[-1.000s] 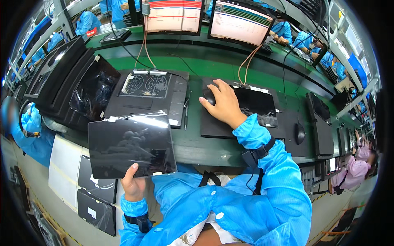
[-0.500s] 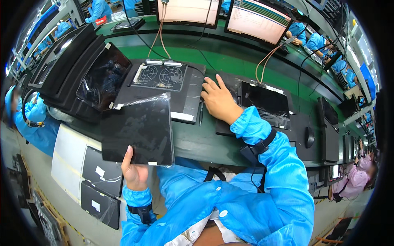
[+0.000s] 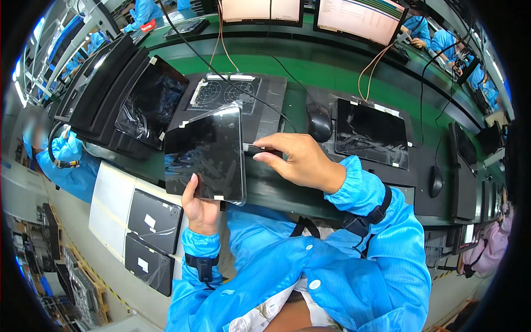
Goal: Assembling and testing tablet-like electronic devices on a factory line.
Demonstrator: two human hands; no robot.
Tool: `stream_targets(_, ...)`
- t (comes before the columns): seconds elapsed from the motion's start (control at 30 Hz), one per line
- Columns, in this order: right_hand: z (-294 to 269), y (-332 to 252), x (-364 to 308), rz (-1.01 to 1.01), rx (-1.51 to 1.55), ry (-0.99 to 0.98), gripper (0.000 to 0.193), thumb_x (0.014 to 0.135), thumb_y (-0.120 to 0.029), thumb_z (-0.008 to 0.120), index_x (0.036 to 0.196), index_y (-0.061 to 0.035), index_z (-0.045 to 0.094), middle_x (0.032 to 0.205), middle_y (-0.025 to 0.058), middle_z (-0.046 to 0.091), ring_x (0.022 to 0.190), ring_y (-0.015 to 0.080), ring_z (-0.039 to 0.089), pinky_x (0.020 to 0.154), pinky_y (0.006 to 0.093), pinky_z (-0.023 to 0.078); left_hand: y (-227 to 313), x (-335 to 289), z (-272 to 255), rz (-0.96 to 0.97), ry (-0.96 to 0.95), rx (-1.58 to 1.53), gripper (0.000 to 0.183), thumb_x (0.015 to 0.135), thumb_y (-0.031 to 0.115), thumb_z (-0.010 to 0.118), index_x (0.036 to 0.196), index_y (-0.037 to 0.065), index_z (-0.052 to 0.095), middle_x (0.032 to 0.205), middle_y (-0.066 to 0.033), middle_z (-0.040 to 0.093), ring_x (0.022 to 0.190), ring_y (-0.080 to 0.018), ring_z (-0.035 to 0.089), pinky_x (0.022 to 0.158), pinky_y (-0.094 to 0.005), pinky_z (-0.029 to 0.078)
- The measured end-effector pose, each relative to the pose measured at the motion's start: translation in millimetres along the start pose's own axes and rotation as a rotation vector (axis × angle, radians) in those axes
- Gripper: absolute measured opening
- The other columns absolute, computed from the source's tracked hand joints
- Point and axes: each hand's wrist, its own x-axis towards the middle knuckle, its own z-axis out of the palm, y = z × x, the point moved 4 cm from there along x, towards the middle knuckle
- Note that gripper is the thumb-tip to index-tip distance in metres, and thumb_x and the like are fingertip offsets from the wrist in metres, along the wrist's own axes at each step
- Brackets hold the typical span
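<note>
Currently the left hand (image 3: 202,207) is clamped on a dark tablet (image 3: 204,155) wrapped in clear film, thumb across the front at its lower edge and the other fingers hidden behind. That tablet is held tilted over the near edge of the desk (image 3: 271,193), left of its middle. The right hand (image 3: 301,160) has thumb and forefinger pinched together on a small connector (image 3: 255,148), whose tip is at the tablet's right edge; whether it is plugged in, I cannot tell. A black cable (image 3: 188,43) hangs down from above the desk's far edge toward this hand, but its end is hard to make out.

Just beyond the right hand lies a black mouse (image 3: 319,123), and to its right a second tablet (image 3: 371,133) lies screen up. Behind the held tablet, a sheet with two ringed targets (image 3: 210,97) rests on a dark board. Toward the desk's left end, a film-covered panel (image 3: 152,102) leans on a stack of black trays (image 3: 99,83). Two monitors (image 3: 359,21) stand along the far edge. Below the near edge, at the left, two wrapped dark devices (image 3: 155,221) lie on a white board (image 3: 110,202).
</note>
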Motion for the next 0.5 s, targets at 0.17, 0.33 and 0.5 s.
stream_targets(0.17,-1.0,-3.8,-3.1,-0.036,-0.054,-0.007,0.023,0.089,-0.019,0.075,0.106,-0.0026,0.072,0.093,0.0142,0.073,0.083,0.0331,0.071,0.069,0.0407,0.056,-2.9,-2.1,1.6,0.071,0.097,0.052,0.036,0.100,0.011,0.056,0.134,0.000,0.059,0.136,-0.0146,0.064,0.128,-0.0301,0.059,0.115,-0.0483,0.042)
stream_targets(0.33,-2.7,-2.2,-6.7,-0.068,-0.072,0.017,0.023,0.088,-0.016,0.076,0.107,-0.0031,0.072,0.091,0.0137,0.073,0.078,0.0315,0.071,0.067,0.0393,0.055,-2.4,-4.3,6.3,0.074,0.110,0.073,0.034,0.100,0.011,0.056,0.132,0.001,0.061,0.134,-0.0135,0.065,0.126,-0.0295,0.060,0.113,-0.0482,0.044)
stream_targets(0.5,-2.3,-2.3,-6.5,-0.097,-0.068,0.008,0.025,0.087,-0.015,0.077,0.109,-0.0032,0.072,0.090,0.0135,0.073,0.077,0.0305,0.071,0.065,0.0379,0.055,-2.2,-5.0,4.5,0.080,0.094,0.084,0.033,0.100,0.010,0.057,0.131,0.002,0.062,0.134,-0.0128,0.066,0.126,-0.0297,0.061,0.113,-0.0484,0.044)
